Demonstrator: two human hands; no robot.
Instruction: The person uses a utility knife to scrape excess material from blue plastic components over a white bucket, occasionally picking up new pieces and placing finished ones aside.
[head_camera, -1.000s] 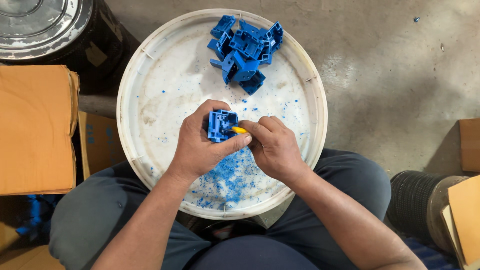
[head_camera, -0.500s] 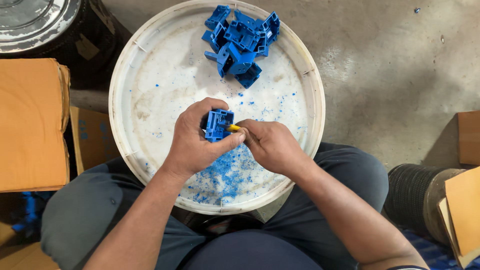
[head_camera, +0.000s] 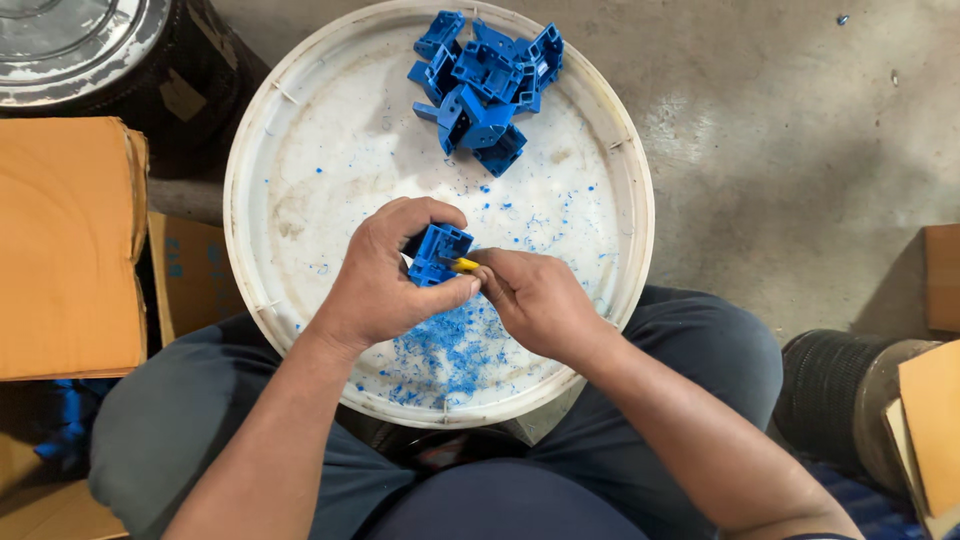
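Over the white tray (head_camera: 300, 190), the left hand (head_camera: 385, 285) grips a blue part (head_camera: 435, 256); the right hand (head_camera: 540, 300) pinches a yellow tool (head_camera: 463, 265) against it, shavings (head_camera: 450, 350) below, a pile of parts (head_camera: 485, 75) beyond

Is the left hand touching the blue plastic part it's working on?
Touching. The head view shows the left hand wrapped around the blue part, thumb pressed against its lower edge.
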